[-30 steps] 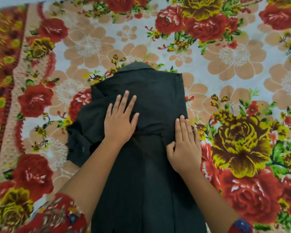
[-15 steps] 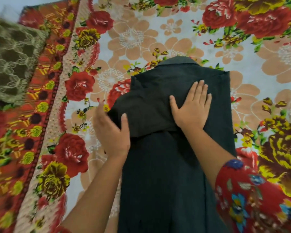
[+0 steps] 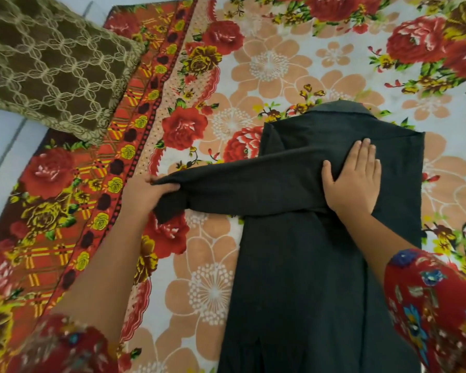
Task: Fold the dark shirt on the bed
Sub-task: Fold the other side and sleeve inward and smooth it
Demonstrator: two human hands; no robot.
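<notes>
Head view. Noted dark shirt (image 3: 320, 265) lying flat on bed (image 3: 275, 68), collar (image 3: 342, 107) at far end, body running toward camera. Observed left hand (image 3: 145, 195) curled tight round cuff end of sleeve (image 3: 240, 184), sleeve drawn out sideways over floral sheet (image 3: 388, 84). Logged right hand (image 3: 353, 181) flat, fingers straight, pressing on shirt's upper part. Recorded red-orange border band (image 3: 135, 109) along sheet's left side, olive lattice-patterned cushion (image 3: 51, 65) overlapping that band at far left, pale lined surface (image 3: 0, 146) beyond.

Dark shirt (image 3: 307, 278) hem cut off at bottom edge; cushion (image 3: 51, 63) cropped top-left; left hand (image 3: 143, 196) fingertips under sleeve (image 3: 240, 181).
</notes>
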